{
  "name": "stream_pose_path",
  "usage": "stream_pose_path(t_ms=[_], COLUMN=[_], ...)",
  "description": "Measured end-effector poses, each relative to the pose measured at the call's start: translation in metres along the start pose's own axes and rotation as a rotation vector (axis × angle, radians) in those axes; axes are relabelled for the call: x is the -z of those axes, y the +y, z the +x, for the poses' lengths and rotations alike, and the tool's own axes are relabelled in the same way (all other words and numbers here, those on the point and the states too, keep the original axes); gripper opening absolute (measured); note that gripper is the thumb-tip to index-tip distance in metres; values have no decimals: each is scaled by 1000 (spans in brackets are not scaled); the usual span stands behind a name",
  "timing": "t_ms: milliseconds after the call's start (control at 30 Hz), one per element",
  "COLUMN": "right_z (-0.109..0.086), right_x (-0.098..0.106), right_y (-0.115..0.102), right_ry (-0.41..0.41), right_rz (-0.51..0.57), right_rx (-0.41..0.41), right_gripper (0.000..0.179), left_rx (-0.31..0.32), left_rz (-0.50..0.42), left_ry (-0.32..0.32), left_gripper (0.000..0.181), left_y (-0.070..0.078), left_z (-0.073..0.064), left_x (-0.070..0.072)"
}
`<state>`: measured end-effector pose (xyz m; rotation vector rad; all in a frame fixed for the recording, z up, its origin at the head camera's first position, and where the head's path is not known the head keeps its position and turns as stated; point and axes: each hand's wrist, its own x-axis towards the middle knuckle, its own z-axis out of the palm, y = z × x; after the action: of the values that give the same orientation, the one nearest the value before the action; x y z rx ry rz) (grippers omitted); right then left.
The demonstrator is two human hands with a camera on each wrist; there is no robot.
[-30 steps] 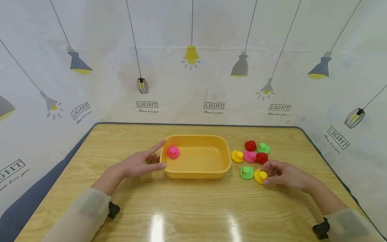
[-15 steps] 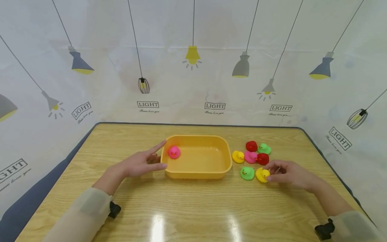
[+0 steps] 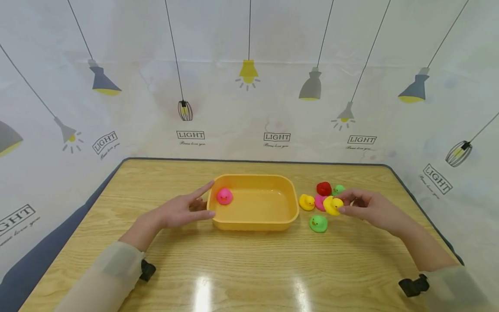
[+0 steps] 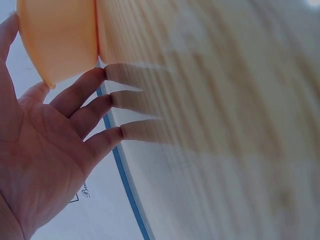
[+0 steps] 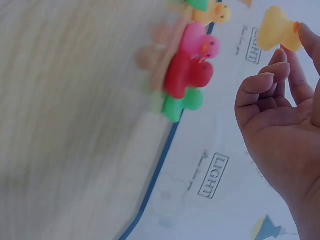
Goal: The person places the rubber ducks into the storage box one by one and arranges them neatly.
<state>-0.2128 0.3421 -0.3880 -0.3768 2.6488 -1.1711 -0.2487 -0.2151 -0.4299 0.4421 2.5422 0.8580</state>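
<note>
My right hand (image 3: pixel 372 210) pinches a yellow rubber duck (image 3: pixel 332 206) between thumb and fingertips. The right wrist view shows that duck (image 5: pixel 275 29) raised well off the table, the other fingers curled loosely below it. My left hand (image 3: pixel 177 211) rests against the left end of a yellow-orange plastic tub (image 3: pixel 253 225), thumb and index finger stretched along its rim. In the left wrist view its other fingers (image 4: pixel 82 92) are spread, their tips down at the tabletop. A pink rubber duck (image 3: pixel 224 196) sits inside the tub at the left.
Right of the tub, on the wooden table (image 3: pixel 249 260), stand more ducks: a yellow one (image 3: pixel 306 202), a red one (image 3: pixel 323 188), a partly covered pink one (image 3: pixel 320 202) and green ones, one in front (image 3: pixel 318 223). Another red duck (image 5: pixel 180 75) shows in the right wrist view.
My right hand has lifted the yellow duck off the table and moved it away from me, over the pink and red ducks. My left hand and the tub stay put.
</note>
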Motion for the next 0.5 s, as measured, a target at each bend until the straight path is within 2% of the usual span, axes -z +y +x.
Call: stream_pose_path(t_ms=[233, 400, 500], right_z=[22, 45, 59], right_x=[-12, -27, -38], right_y=[-34, -57, -70], right_ry=[-18, -18, -23], right_rz=[15, -33, -24], right_rx=[12, 46, 65], right_gripper=[37, 40, 40], left_rx=[-4, -3, 0], left_rz=[6, 4, -3], left_ry=[6, 10, 7], left_gripper=[98, 98, 97], left_y=[0, 0, 0], left_z=[1, 1, 0], left_x=[0, 0, 0])
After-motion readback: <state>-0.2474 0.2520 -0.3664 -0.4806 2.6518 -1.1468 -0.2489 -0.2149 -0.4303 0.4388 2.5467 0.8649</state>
